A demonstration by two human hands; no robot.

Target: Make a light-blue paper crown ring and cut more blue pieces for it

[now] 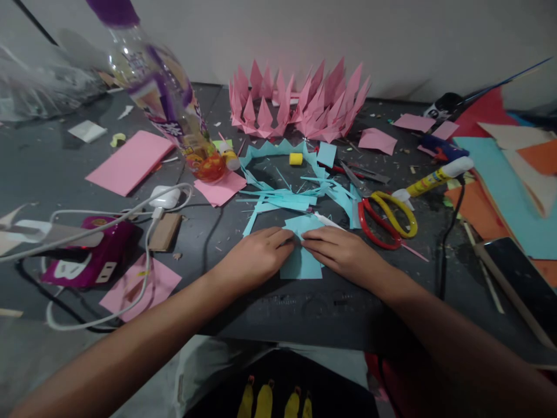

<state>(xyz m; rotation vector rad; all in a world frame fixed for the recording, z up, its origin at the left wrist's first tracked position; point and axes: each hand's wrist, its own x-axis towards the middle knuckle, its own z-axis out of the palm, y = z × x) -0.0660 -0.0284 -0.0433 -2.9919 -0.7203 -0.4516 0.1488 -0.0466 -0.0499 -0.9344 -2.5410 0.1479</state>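
Note:
My left hand [268, 249] and my right hand [337, 249] meet at the front middle of the table, over light blue paper sheets [302, 264]. The fingertips of both hands are closed in a pinch on a piece of blue paper, most of which the fingers cover. Just beyond my hands lie cut blue paper strips [287, 200] and a ring of blue paper with a zigzag edge [278, 150]. A small yellow cylinder [296, 158] stands inside that ring. Close to my right hand is a pair of scissors [378, 217] with red and yellow handles.
Behind the ring stand pink folded-paper crowns [300, 107]. On the left are a drink bottle [174, 110], a purple power strip [87, 255] with white cables, and pink paper [130, 162]. A glue stick [437, 177], a phone [522, 284] and coloured sheets [513, 191] lie right.

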